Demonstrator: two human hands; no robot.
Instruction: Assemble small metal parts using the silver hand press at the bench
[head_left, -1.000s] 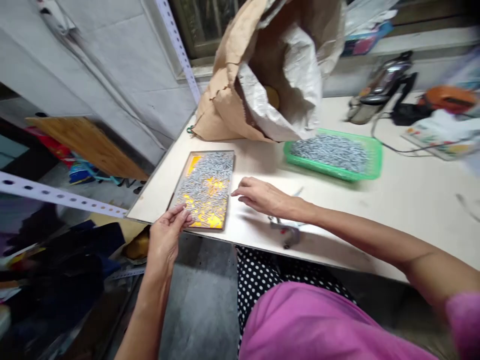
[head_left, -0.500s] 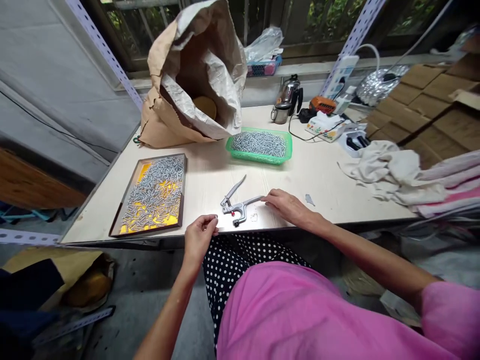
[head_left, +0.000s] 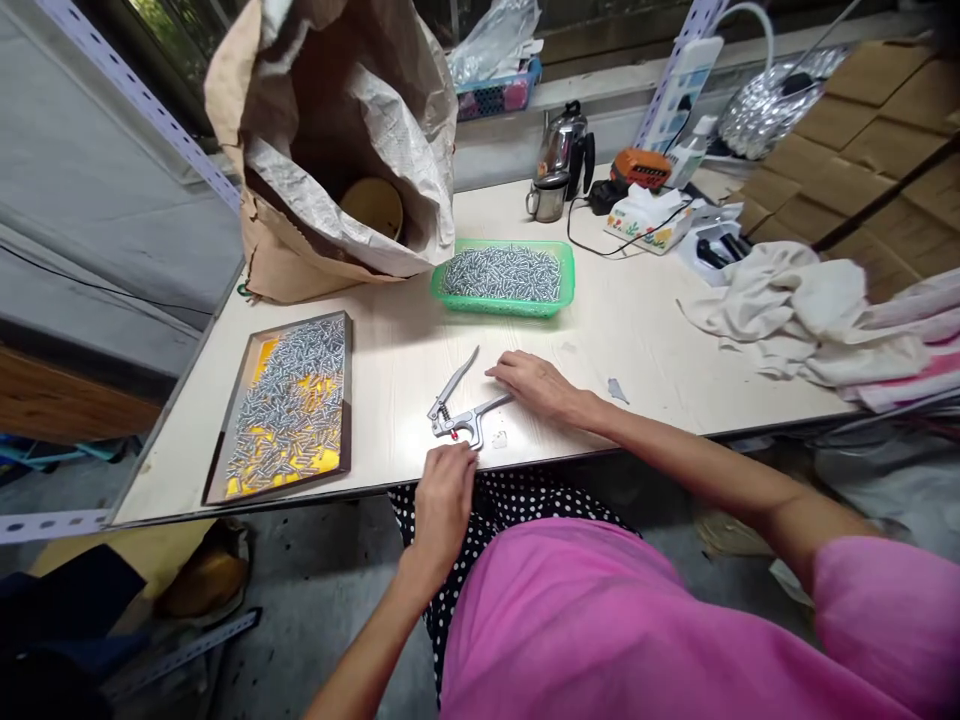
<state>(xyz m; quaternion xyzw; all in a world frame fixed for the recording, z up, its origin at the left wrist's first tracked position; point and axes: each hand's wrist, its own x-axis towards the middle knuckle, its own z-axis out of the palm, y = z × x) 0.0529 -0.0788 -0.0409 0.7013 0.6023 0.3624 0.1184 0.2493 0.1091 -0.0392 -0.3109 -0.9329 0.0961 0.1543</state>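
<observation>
A pair of grey snap pliers (head_left: 466, 419) lies on the table near its front edge, handles spread apart, with a spring and a red tip at the jaw. My left hand (head_left: 445, 492) is at the pliers' jaw, its fingers closed together and covering the jaw's lower end. What they pinch is hidden. Across the lower handle lies my right hand (head_left: 538, 386), its fingers stretched toward the gap between the handles; the thumb is out of sight.
A shallow tray (head_left: 347, 390) of small metal pieces sits at left. Behind are a green basket (head_left: 499, 308) of similar pieces and a large paper sack (head_left: 292, 270). Cloths (head_left: 810, 320), a tissue box (head_left: 646, 222) and a metal pot (head_left: 564, 145) stand or lie at right.
My left hand has moved right, from beside the pliers to their jaw. My right hand has slid further over the lower handle. The view has shifted slightly.
</observation>
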